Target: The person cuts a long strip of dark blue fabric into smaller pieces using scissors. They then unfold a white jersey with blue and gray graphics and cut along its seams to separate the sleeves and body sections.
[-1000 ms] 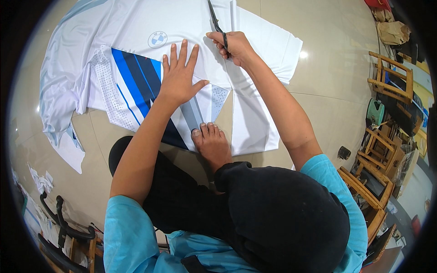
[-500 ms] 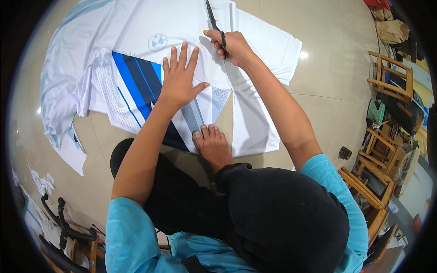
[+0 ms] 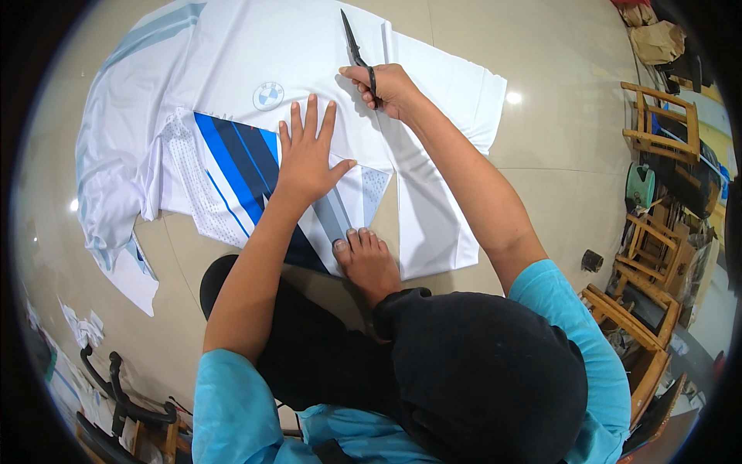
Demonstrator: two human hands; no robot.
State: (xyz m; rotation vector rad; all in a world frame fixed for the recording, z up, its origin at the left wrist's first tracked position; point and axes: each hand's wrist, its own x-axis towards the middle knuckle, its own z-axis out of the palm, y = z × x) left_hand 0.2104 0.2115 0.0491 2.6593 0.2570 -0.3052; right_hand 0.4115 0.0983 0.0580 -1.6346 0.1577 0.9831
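White printed fabric (image 3: 270, 46) lies spread over the floor, with a folded, bunched part at the left. A panel with blue, navy and grey stripes (image 3: 239, 155) shows in its near part. My left hand (image 3: 308, 155) rests flat on the fabric, fingers spread. A pair of black scissors (image 3: 354, 45) is in my right hand (image 3: 386, 89), its fingers curled round the handles. The blades point away from me above the white cloth and look closed. My bare foot (image 3: 366, 259) presses on the near edge of the striped panel.
Wooden stools (image 3: 661, 131) and more wooden frames line the right side, beside a green container (image 3: 640, 185). A small dark object (image 3: 592, 261) sits on the tiled floor (image 3: 541, 193). White scraps (image 3: 82, 325) and a black chair base (image 3: 120, 394) are at the lower left.
The whole view has shifted, so the fabric sits slightly lower and the scissors' tips now show. My left hand stays flat on the cloth; my right still grips the scissors.
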